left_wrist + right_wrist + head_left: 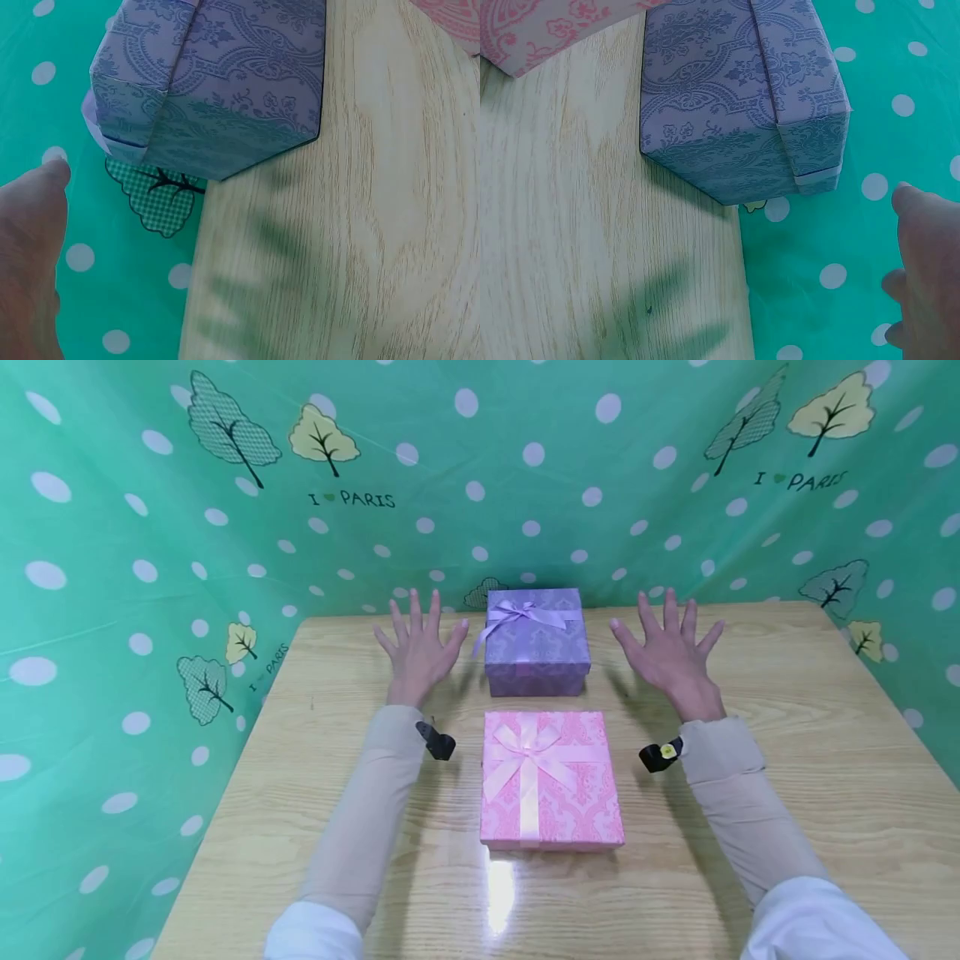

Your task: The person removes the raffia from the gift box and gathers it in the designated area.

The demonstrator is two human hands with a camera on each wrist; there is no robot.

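Observation:
A purple gift box (538,647) with a lilac ribbon bow stands at the far edge of the table, its lid on. Closer in sits a pink gift box (577,806), also lidded, with a pale pink ribbon and bow on top. To the left of the purple box is my left hand (422,656), palm down, fingers spread and holding nothing. My right hand (670,652) mirrors it on the other side, fingers splayed, likewise holding nothing. Both wrist views show the side of the purple box and a thumb apart from it.
The wooden table (810,777) ends just behind the purple box. Beyond it hangs a green cloth (525,485) with white dots and printed trees, which also covers both sides. A small black camera (437,742) sticks out inward from the left wrist, and another black camera (660,756) from the right.

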